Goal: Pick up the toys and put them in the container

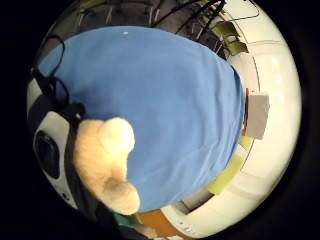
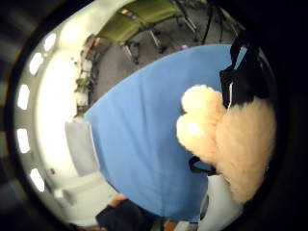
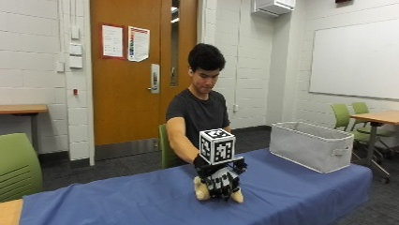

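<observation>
I see my gloved right hand (image 3: 219, 180) down on the counter (image 3: 124, 201), its fingers (image 3: 224, 186) curled around a cream plush toy (image 3: 201, 190). The toy sits on the blue cloth under the palm, near the front edge and roughly mid-counter; 2 rounded cream ends poke out below the fingers, 1 on each side of the hand. From the outside view I cannot tell whether the toy is lifted or resting on the cloth.

In the little finger side palm view the toy (image 1: 107, 162) sits right against the palm, a rounded limb sticking out over the blue cloth (image 1: 165, 110). In the thumb side view the toy (image 2: 231, 139) fills the side by the glove strap, with 2 rounded knobs facing the cloth (image 2: 139, 134).

The container (image 3: 312, 145) is a grey fabric bin with a small handle on its end, standing at the far right end of the counter, well apart from the hand. Its inside is hidden from the outside view, so I cannot tell what is in it. It shows as a grey block (image 1: 257, 116) beyond the cloth edge in 1 palm view and again (image 2: 79, 147) in the other.

2 paper sheets (image 3: 126, 43) hang on the door behind; their writing is too small to read.
</observation>
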A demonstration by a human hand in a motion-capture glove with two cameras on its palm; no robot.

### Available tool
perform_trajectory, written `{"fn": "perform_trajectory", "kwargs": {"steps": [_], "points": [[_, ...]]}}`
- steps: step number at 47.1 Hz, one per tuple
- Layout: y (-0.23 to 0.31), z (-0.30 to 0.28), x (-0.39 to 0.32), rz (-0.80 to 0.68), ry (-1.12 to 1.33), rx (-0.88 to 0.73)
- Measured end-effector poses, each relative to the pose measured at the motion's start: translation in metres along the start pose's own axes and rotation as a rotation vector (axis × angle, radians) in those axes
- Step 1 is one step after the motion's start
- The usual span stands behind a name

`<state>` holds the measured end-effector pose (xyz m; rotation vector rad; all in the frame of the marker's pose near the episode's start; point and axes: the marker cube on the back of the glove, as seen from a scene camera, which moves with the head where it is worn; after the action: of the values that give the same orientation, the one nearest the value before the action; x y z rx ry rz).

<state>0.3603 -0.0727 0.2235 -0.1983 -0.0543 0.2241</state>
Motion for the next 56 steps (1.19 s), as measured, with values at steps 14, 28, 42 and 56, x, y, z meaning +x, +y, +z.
{"fn": "perform_trajectory", "kwargs": {"steps": [14, 28, 42, 56], "points": [[0.036, -0.032, -0.031, -0.026, 0.013, 0.017], [0.074, -0.151, -0.117, -0.120, 0.002, 0.174], [0.123, -0.265, -0.296, -0.339, 0.026, 0.357], [0.174, -0.283, -0.505, -0.668, -0.070, 0.348]]}}
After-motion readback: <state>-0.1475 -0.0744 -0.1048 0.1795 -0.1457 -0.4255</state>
